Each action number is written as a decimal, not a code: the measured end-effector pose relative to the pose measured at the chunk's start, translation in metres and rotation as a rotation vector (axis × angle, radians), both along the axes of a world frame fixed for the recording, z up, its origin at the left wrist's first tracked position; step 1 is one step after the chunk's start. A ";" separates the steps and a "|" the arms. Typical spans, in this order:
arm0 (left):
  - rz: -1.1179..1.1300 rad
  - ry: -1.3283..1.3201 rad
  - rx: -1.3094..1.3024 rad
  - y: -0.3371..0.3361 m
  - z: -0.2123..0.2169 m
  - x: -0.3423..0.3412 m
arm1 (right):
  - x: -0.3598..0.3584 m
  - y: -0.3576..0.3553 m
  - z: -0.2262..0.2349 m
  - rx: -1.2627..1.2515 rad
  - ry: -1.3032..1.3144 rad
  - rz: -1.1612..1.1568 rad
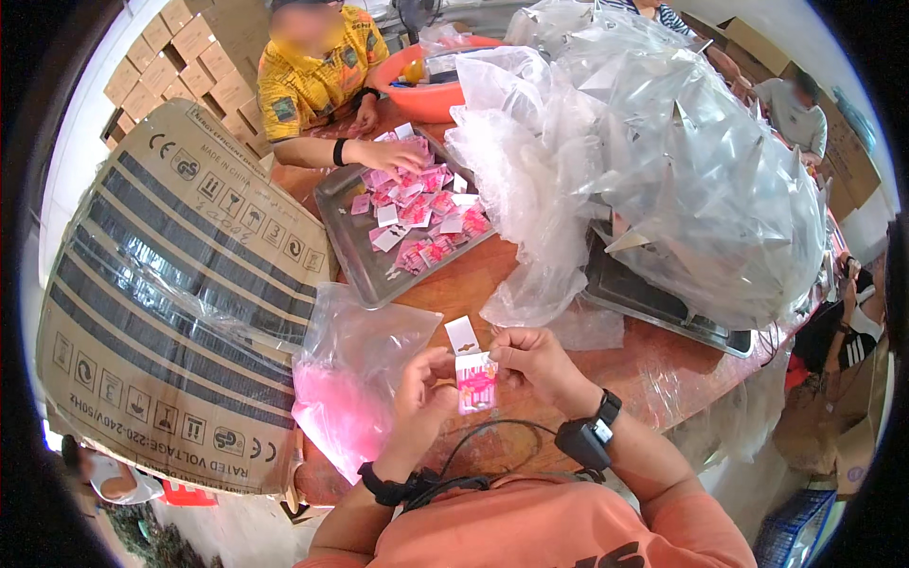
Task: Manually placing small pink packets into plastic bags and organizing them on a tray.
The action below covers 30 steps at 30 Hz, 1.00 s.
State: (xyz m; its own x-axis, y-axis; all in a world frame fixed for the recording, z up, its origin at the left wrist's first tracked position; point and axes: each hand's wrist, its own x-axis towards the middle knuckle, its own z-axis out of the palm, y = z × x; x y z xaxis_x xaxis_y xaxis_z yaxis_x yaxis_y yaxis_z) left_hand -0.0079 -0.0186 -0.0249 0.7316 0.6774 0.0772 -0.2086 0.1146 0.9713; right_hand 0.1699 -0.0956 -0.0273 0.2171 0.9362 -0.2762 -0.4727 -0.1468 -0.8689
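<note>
A small pink and white cardboard box (476, 386) stands upright between my hands, just in front of my body. Its white top flap with a hang hole (462, 336) sticks up and back. My right hand (538, 364) pinches the upper right corner of the box between thumb and fingers. Along the left side of the box, my left hand (423, 390) grips with curled fingers. Beside my left forearm lies a clear plastic bag (346, 407) with pink contents. Farther off, a metal tray (365, 284) holds a heap of similar pink and white pieces.
A large brown carton (189, 303) leans along the left. Across the table, a person in a yellow shirt (317, 80) reaches into the tray. An orange basin (421, 99) sits behind it. Clear plastic bags (701, 180) pile up on the right, over a dark tray (653, 298).
</note>
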 end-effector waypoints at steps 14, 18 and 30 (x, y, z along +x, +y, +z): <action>-0.117 -0.034 -0.510 -0.005 -0.016 0.004 | -0.006 -0.001 0.002 0.089 -0.418 0.014; 0.036 0.039 -0.063 -0.012 -0.008 0.010 | -0.002 -0.008 0.008 -0.032 -0.137 -0.009; 0.243 0.249 0.442 -0.016 -0.013 0.015 | -0.016 -0.005 0.008 -0.032 -0.043 -0.029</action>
State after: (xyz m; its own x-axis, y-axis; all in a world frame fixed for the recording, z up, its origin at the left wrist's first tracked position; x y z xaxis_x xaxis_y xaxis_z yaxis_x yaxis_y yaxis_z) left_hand 0.0072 -0.0341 -0.0379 0.5908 0.7712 0.2372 0.0632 -0.3373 0.9393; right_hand 0.1543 -0.1004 -0.0192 0.2563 0.9203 -0.2955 -0.4391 -0.1615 -0.8838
